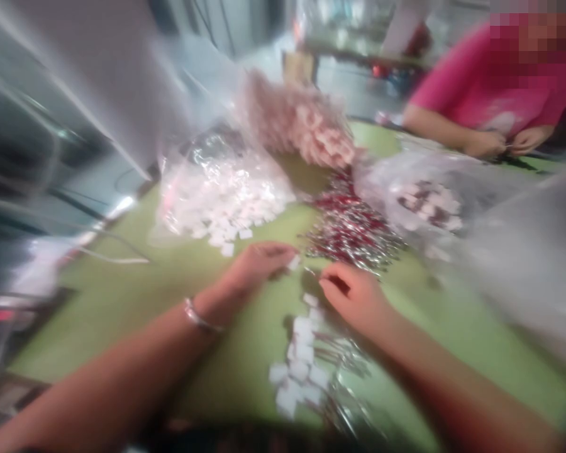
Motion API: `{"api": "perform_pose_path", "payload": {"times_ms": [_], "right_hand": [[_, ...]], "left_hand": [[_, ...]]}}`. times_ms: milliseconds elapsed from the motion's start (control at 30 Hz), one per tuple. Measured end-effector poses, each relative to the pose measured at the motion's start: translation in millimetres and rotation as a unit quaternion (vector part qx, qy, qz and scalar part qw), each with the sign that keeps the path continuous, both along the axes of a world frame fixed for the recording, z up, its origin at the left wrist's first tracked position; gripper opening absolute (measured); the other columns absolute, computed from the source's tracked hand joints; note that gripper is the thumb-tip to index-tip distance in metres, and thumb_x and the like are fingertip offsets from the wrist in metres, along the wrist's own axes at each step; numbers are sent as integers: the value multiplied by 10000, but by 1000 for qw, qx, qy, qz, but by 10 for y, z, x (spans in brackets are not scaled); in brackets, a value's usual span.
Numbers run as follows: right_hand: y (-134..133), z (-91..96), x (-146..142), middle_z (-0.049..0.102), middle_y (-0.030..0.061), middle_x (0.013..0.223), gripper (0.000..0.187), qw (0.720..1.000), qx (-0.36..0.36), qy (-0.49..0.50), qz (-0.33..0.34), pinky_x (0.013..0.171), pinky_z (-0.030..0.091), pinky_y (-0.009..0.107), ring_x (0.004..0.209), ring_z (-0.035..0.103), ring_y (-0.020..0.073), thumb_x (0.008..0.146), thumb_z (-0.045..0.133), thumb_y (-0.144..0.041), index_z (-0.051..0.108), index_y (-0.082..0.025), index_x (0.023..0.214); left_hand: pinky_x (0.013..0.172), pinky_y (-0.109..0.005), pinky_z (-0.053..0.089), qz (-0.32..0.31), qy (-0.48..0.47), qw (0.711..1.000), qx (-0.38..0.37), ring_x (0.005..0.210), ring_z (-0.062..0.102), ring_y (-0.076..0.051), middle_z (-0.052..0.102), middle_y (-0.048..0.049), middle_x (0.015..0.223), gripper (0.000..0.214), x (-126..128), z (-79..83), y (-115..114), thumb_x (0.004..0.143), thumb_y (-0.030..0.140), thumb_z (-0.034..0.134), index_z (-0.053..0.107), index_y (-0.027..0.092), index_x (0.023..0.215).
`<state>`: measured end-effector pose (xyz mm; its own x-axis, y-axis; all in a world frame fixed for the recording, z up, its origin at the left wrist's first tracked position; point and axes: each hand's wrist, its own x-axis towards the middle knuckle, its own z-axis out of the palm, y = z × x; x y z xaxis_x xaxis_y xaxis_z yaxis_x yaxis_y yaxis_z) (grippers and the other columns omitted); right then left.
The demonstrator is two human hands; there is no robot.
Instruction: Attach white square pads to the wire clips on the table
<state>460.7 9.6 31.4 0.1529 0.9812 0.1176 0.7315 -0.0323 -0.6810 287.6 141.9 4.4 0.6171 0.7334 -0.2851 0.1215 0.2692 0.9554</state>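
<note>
The picture is blurred by motion. My left hand [259, 264], with a bracelet on its wrist, rests on the green table [122, 302] with its fingers pinched on a small white tag [293, 262]. My right hand [353, 296] sits close beside it, fingers curled; what it holds is too smeared to name. Between and below my hands lies a row of white tags with thin metal pieces [302, 365]. Just beyond my fingers is a heap of red and silver pieces [353, 229].
A clear bag of white tags [221, 195] lies at the left, a bag of pink pieces [306, 126] behind, another plastic bag [424, 201] at the right. A person in a pink shirt [490, 88] works at the far right with both hands together.
</note>
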Motion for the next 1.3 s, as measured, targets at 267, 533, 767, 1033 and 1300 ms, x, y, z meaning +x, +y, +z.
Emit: {"api": "perform_pose_path", "payload": {"times_ms": [267, 533, 767, 1033, 1300], "right_hand": [[-33, 58, -98, 625, -35, 651, 169, 989, -92, 110, 38, 579, 408, 216, 603, 557, 101, 878, 513, -237, 595, -207, 733], [-7, 74, -86, 576, -33, 591, 213, 991, -91, 99, -1, 538, 383, 224, 555, 517, 102, 867, 504, -224, 557, -197, 662], [-55, -43, 10, 604, 8, 606, 201, 978, 49, -201, 14, 515, 272, 264, 509, 467, 116, 894, 473, -209, 619, -173, 761], [-54, -64, -53, 599, 36, 637, 288, 964, 88, -240, 74, 541, 260, 275, 551, 457, 124, 956, 376, -196, 599, -148, 780], [-66, -33, -39, 561, -8, 627, 188, 983, -4, -154, 99, 546, 267, 261, 545, 418, 103, 906, 459, -202, 550, -182, 743]], "left_hand": [[533, -195, 404, 50, -60, 991, -107, 533, 531, -66, 644, -13, 627, 167, 54, 141, -137, 728, 205, 757, 718, 104, 857], [602, -213, 470, -20, -64, 988, -138, 549, 582, -67, 671, -16, 629, 213, 53, 200, -135, 749, 153, 732, 734, 87, 952], [593, -256, 531, -91, 62, 994, 16, 588, 671, -138, 725, -60, 668, 261, 41, 132, -99, 770, 243, 727, 688, 121, 998], [511, -213, 470, -124, 19, 992, -16, 551, 640, -120, 713, -74, 682, 319, 53, 20, -156, 745, 354, 752, 652, 109, 923], [567, -243, 475, -151, 54, 981, 110, 610, 618, -133, 698, -49, 701, 268, 56, -64, -207, 803, 394, 684, 685, 160, 934]]}}
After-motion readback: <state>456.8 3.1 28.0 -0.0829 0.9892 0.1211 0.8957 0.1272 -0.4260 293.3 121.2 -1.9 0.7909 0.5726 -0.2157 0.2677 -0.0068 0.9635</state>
